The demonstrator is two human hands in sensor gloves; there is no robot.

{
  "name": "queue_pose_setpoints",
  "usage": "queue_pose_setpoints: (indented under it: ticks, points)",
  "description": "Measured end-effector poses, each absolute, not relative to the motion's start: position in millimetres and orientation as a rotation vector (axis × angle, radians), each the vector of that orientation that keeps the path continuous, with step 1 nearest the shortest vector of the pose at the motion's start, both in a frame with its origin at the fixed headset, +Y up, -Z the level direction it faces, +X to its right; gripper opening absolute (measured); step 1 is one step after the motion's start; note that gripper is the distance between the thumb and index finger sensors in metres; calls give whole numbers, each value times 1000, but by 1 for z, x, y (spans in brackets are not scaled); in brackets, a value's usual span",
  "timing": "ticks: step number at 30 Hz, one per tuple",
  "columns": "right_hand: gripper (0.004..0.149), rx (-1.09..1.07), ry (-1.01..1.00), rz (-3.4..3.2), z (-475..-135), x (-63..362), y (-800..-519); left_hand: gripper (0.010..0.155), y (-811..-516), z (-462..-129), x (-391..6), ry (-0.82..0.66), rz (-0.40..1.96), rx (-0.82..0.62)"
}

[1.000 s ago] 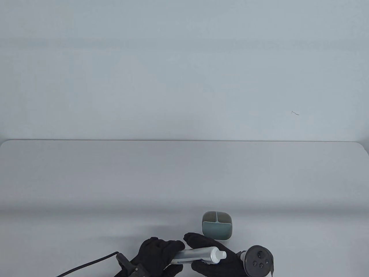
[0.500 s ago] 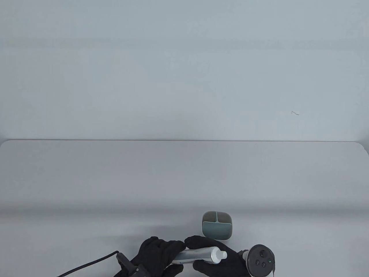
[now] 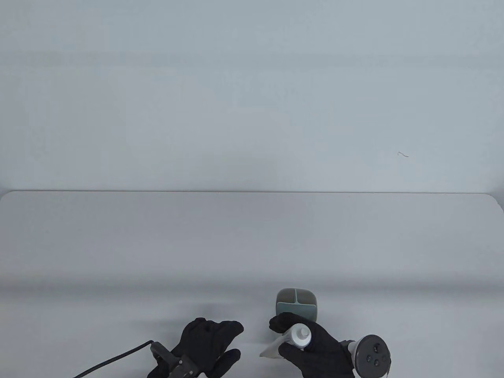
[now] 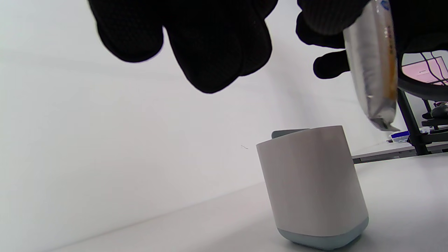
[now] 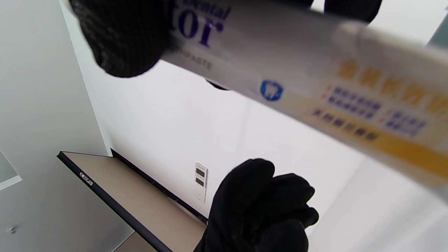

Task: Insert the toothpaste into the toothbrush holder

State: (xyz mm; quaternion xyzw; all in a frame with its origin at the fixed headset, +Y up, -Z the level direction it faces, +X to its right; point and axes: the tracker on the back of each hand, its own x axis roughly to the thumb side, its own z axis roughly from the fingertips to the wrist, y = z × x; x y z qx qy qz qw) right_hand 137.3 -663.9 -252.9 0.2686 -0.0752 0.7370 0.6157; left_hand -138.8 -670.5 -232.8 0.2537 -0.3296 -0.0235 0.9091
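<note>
My right hand grasps the toothpaste, cap up and tilted, just in front of the toothbrush holder and above its rim. My left hand, left of the holder, is released, fingers loose and holding nothing. The holder stands upright on the pale grey desk. Behind the holder rises a plain white wall.

Black-gloved left hand hanging empty, right hand gripping tilted toothpaste tube above grey toothbrush holder
</note>
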Motion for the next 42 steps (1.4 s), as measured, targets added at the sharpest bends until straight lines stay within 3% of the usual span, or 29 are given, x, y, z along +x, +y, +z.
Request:
queue_pose_setpoints:
  ticks: [12,29,42]
  points:
    - [84,452,-265,1602,-256,170,-662,83,-675,-248,-155,-515,-288,448]
    - [89,376,-312,1605,-263,186,-659,80,-688,-260,-162,-497,-370,296]
    - [89,440,-299,1617,-276,168,-638,79,-689,-261,-161,-520,-345,289]
